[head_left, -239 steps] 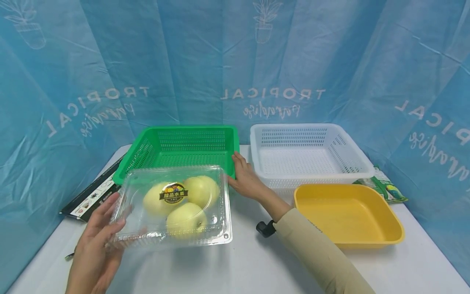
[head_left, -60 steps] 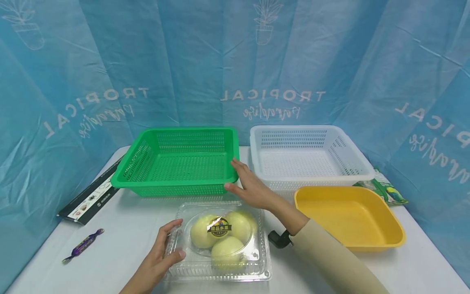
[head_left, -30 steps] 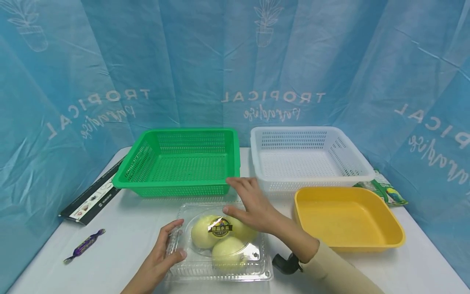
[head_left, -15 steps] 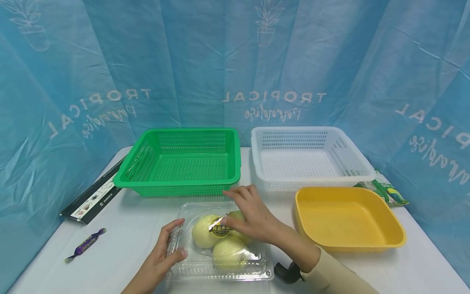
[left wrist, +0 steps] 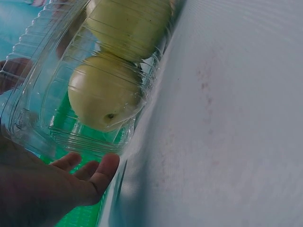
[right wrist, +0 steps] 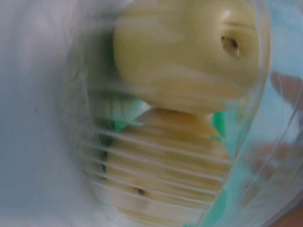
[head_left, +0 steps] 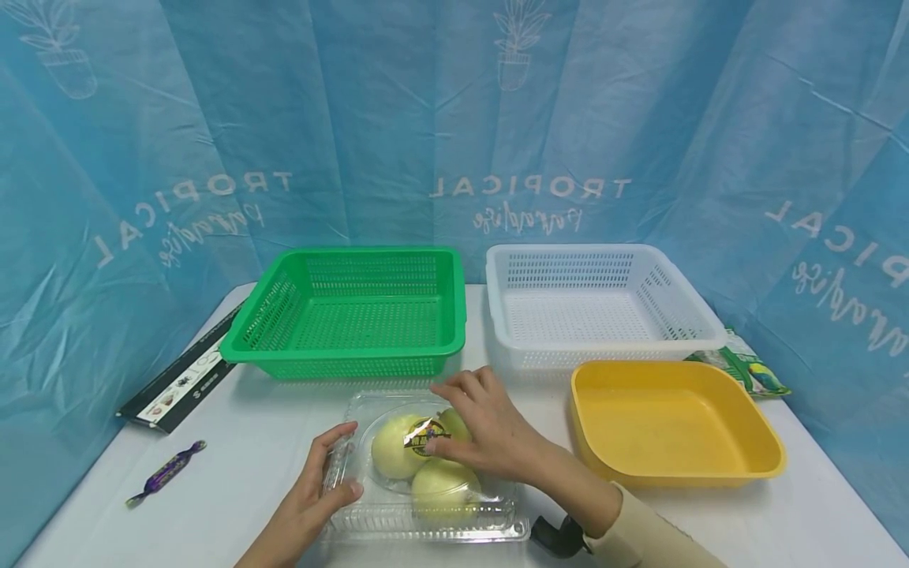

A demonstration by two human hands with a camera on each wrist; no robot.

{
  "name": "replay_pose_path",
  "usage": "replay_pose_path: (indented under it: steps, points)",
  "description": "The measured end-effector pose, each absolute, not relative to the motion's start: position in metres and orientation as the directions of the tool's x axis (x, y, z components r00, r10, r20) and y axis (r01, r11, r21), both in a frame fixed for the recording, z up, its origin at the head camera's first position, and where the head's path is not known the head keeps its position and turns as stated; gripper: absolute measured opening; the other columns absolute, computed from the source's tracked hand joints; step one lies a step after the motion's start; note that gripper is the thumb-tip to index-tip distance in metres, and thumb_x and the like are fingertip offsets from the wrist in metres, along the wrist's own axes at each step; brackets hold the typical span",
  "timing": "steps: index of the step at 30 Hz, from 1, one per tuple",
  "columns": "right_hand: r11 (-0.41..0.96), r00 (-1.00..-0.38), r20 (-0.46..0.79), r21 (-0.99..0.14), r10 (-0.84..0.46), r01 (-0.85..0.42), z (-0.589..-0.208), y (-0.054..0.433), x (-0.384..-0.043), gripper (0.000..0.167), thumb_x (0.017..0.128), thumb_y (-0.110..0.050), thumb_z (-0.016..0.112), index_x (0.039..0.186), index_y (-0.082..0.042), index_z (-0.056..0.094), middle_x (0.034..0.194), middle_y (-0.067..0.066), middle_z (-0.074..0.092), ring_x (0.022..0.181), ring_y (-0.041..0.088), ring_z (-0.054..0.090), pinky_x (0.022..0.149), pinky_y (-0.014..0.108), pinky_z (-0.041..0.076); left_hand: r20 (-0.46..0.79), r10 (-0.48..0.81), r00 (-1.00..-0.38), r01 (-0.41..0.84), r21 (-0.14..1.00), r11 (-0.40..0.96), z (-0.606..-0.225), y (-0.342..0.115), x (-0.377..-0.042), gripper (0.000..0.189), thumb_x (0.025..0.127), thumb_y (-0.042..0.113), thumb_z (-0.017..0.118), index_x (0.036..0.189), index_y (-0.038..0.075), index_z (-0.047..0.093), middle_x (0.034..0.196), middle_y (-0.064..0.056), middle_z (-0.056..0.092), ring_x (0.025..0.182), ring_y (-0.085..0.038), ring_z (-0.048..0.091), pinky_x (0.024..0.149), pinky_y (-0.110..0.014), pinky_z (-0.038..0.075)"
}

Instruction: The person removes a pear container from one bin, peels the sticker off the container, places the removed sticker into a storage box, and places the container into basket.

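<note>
A clear plastic fruit box [head_left: 398, 517] with a black label [head_left: 426, 436] on its lid sits on the table in front of me. Inside are three pale yellow-green pears [head_left: 443, 489]. My left hand [head_left: 305, 497] grips the box's left end, thumb at the front and fingers toward the back. In the left wrist view its fingers [left wrist: 106, 172] lie against the ribbed end. Over the right part of the lid is my right hand [head_left: 490, 430], its fingers bent toward the back edge and its thumb beside the label. The right wrist view shows two pears [right wrist: 184, 52] through the plastic.
Behind the box stand a green basket [head_left: 369, 367] and a white basket [head_left: 604, 343]. To the right is a yellow tray [head_left: 671, 426], with a green packet [head_left: 749, 367] behind it. A wrapped purple candy [head_left: 166, 473] and a black box [head_left: 181, 379] lie at left.
The fruit box was held up earlier and now stands lower and nearer on the table. My right hand has left the green basket's corner and come down over the box's lid.
</note>
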State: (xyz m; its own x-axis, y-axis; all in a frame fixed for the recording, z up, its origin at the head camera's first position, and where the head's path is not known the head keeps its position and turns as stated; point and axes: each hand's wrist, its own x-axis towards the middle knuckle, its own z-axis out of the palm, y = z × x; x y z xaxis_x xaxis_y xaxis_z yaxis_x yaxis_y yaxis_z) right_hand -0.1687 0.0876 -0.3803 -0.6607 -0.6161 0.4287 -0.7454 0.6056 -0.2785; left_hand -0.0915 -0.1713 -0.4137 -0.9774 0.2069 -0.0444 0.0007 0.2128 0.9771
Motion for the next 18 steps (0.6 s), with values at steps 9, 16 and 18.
replay_pose_path:
  steps: [9,16,18]
  points:
    - [0.64,-0.692,0.397,-0.276,-0.603,-0.717,-0.3802,0.0853,-0.1638,0.068,0.079,-0.052,0.068,0.132,-0.013,0.053,0.116,-0.001,0.051,0.097,0.012,0.035,0.081,0.024,0.036,-0.03,0.205,-0.978,0.023,0.968,0.25,-0.4151,-0.1721,-0.0916,0.062,0.091,0.016,0.055,0.143,0.029,0.023,0.155,-0.013,0.009,0.144,-0.043,-0.001,0.101,-0.077,0.008]
    - [0.661,-0.699,0.384,-0.251,-0.603,-0.707,-0.3797,0.0854,-0.1627,0.068,0.078,-0.054,0.068,0.131,-0.013,0.055,0.111,-0.002,0.051,0.095,0.011,0.034,0.08,0.024,0.034,-0.03,0.212,-0.977,0.022,0.971,0.236,-0.4148,-0.1718,-0.0916,0.063,0.091,0.016,0.054,0.144,0.027,0.021,0.155,-0.014,0.008,0.144,-0.042,-0.003,0.102,-0.077,0.008]
    - [0.665,-0.703,0.378,-0.249,-0.602,-0.704,-0.3801,0.0857,-0.1624,0.068,0.078,-0.054,0.068,0.13,-0.013,0.055,0.111,-0.002,0.051,0.095,0.011,0.034,0.08,0.024,0.035,-0.031,0.214,-0.976,0.02,0.972,0.234,-0.4145,-0.1717,-0.0916,0.064,0.092,0.016,0.055,0.145,0.024,0.02,0.155,-0.014,0.007,0.144,-0.043,-0.004,0.101,-0.077,0.006]
